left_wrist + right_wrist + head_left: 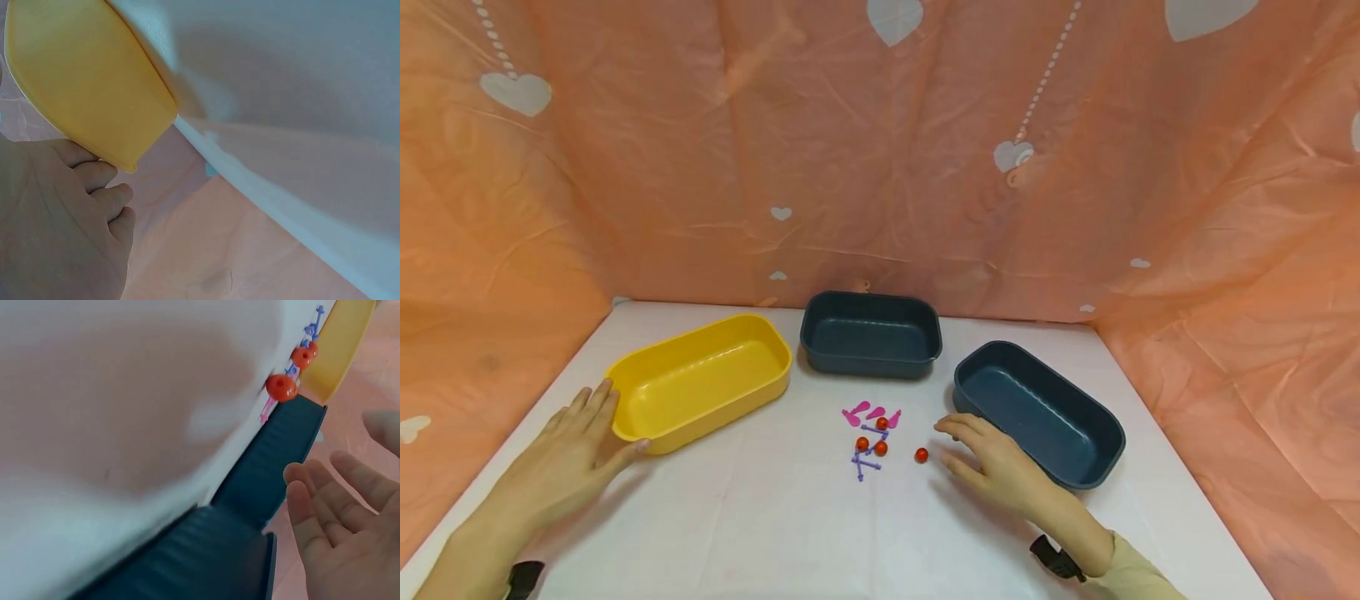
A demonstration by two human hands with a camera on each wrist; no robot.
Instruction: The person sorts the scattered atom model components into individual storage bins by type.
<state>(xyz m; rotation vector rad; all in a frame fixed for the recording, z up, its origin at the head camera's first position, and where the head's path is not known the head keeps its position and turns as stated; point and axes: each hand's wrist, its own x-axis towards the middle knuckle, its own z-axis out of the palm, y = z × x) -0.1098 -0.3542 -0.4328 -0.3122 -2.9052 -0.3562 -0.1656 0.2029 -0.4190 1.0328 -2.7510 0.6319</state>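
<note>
My left hand touches the left end of a yellow tray, fingers over the end rim and thumb by the front corner. The left wrist view shows its fingertips against that rim. My right hand hovers above the table with loosely bent, spread fingers, holding nothing. Just left of it is a single red bead, its hole visible in the right wrist view. More red beads lie farther left among purple sticks and pink teardrop-shaped pieces.
A dark blue tray stands at the back middle. Another dark blue tray stands angled at the right, partly behind my right hand. White cloth covers the table. Orange curtains with hearts enclose the back and sides.
</note>
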